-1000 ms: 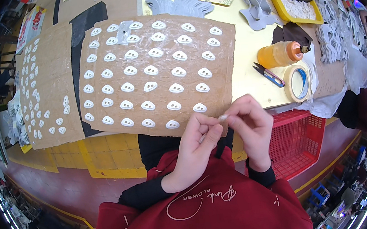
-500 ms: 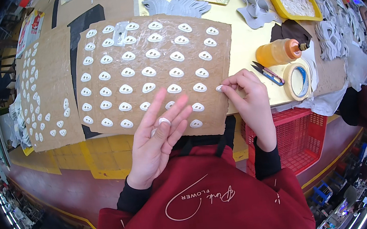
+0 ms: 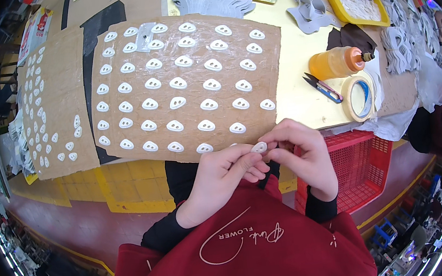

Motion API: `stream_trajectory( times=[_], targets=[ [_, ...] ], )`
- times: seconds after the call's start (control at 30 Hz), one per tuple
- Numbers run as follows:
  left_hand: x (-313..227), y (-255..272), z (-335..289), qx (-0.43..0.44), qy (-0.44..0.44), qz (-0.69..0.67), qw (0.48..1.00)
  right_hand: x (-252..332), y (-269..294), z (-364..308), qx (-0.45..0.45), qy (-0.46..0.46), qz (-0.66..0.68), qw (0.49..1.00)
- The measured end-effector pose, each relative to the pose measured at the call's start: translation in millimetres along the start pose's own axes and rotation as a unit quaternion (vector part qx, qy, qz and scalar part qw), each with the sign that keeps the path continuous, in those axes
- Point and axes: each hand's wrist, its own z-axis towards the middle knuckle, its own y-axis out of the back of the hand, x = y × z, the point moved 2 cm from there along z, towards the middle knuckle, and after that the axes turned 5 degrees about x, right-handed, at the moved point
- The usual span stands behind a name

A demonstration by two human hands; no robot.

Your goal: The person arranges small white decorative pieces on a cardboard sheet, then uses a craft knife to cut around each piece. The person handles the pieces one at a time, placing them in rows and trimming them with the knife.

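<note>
Rows of small white rounded-triangular pieces, each with two holes, lie on the brown sheet (image 3: 191,114) in front of me. At its right edge sits one such piece (image 3: 267,104). Just off the near edge of the sheet my two hands meet at a white two-holed piece (image 3: 259,147). My left hand (image 3: 222,171) pinches it between thumb and forefinger, its other fingers curled below. From the other side, the fingertips of my right hand (image 3: 305,155) close on the same piece. Whether more pieces are inside my left palm is hidden.
To the right lie blue-handled thread snips (image 3: 324,88), a roll of tape (image 3: 358,98) and a bottle of orange liquid (image 3: 332,63). A yellow tray (image 3: 333,2) stands at the far right. Below the table edge is a red crate (image 3: 363,168). Another brown sheet (image 3: 72,149) with white pieces lies left.
My right hand has let go of a piece at the sheet's right edge and come down toward me. My left hand has moved right and turned from palm-up to pinching, meeting it.
</note>
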Motion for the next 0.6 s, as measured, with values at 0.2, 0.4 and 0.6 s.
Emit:
stream_trajectory(
  times=[0.2, 0.4, 0.6],
  targets=[
    [0.1, -3.4, 6.5, 0.041, 0.016, 0.062, 0.997, -16.8, -14.1, -5.2, -0.077, -0.032, 0.126, 0.988],
    [-7.2, 2.6, -1.0, 0.035, -0.001, 0.033, 0.999, -10.8, 0.3, 2.2, -0.105, -0.006, 0.009, 0.994],
    [-16.9, 40.7, -17.7, -0.026, -0.005, -0.045, 0.999, 0.7, 17.2, 19.8, -0.008, 0.068, -0.276, 0.959]
  ],
)
